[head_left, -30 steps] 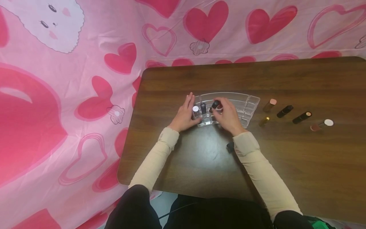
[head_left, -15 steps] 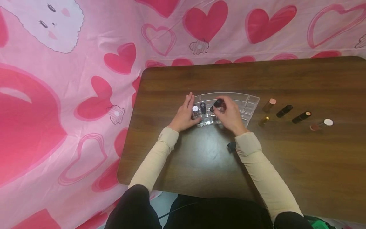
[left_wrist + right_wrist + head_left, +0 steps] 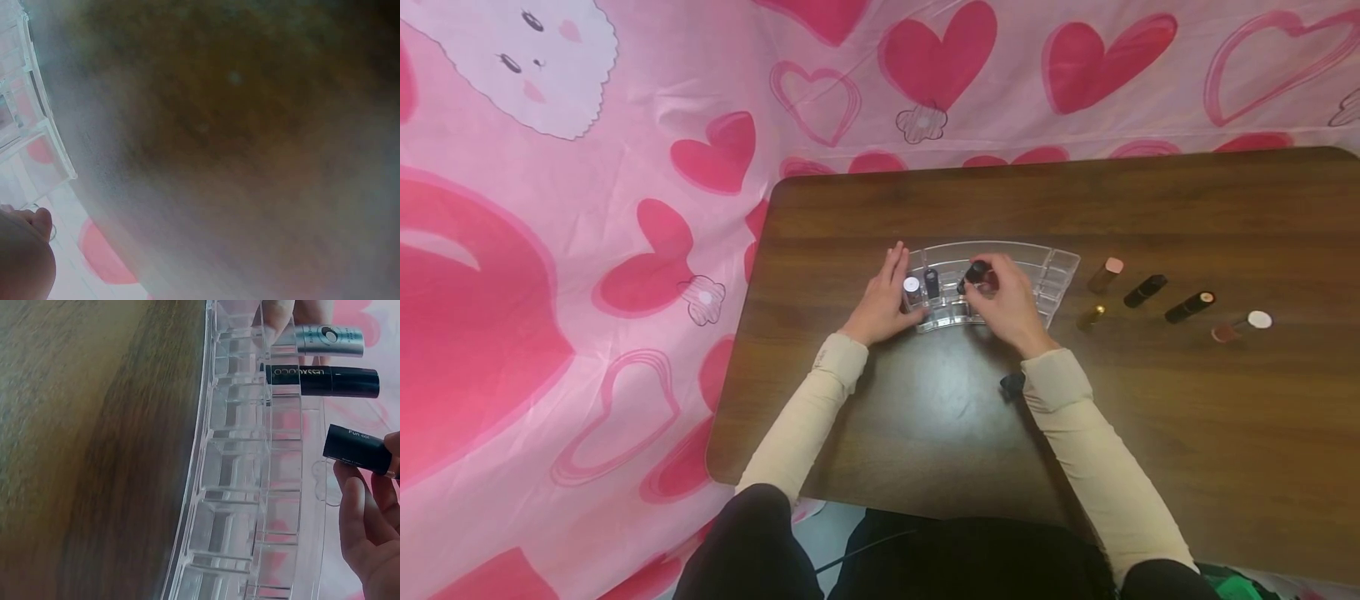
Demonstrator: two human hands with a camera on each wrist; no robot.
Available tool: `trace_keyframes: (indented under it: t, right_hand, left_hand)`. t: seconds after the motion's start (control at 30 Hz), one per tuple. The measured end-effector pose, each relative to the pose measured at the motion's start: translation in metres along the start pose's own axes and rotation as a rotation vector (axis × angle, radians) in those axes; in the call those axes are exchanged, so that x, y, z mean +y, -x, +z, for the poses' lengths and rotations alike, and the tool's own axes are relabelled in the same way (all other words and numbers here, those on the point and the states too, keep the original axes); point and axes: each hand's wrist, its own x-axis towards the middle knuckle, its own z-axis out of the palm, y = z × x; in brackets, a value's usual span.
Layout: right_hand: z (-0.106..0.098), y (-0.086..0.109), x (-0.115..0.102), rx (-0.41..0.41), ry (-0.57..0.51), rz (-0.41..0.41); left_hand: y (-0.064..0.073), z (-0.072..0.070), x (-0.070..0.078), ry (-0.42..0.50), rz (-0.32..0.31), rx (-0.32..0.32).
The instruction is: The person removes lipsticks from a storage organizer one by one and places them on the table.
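Note:
My right hand (image 3: 1009, 307) pinches a black lipstick tube (image 3: 357, 450), held tilted above the compartments of a clear curved organizer (image 3: 1063, 271). Fingers and thumb wrap the tube's end in the right wrist view. My left hand (image 3: 880, 308) rests at the organizer's left end, fingers straight and thumb spread along the front. A silver tube (image 3: 331, 340) with a white top stands in the leftmost part, beside the left hand. Next to it, a black tube (image 3: 325, 380) stands upright in its own slot. The left wrist view is mostly blurred and catches only the organizer's edge.
To the right on the brown table (image 3: 925, 425) stand a pink-topped tube (image 3: 1107, 275), a small gold-topped one (image 3: 1093, 316), black tubes (image 3: 1146, 291) and a white-capped tube (image 3: 1259, 321). A small black object (image 3: 1012, 386) lies by the right sleeve. Heart-patterned cloth hangs behind.
My right hand has shifted slightly to the right over the organizer, carrying the black lipstick tube. The left hand stays in place.

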Motion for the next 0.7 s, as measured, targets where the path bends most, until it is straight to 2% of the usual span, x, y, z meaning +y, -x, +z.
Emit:
trace_keyframes:
  t: [0.7]
  right_hand:
    - [-0.015, 0.009, -0.003, -0.04, 0.086, -0.069]
  left_hand:
    - [0.0, 0.001, -0.001, 0.033, 0.001, -0.008]
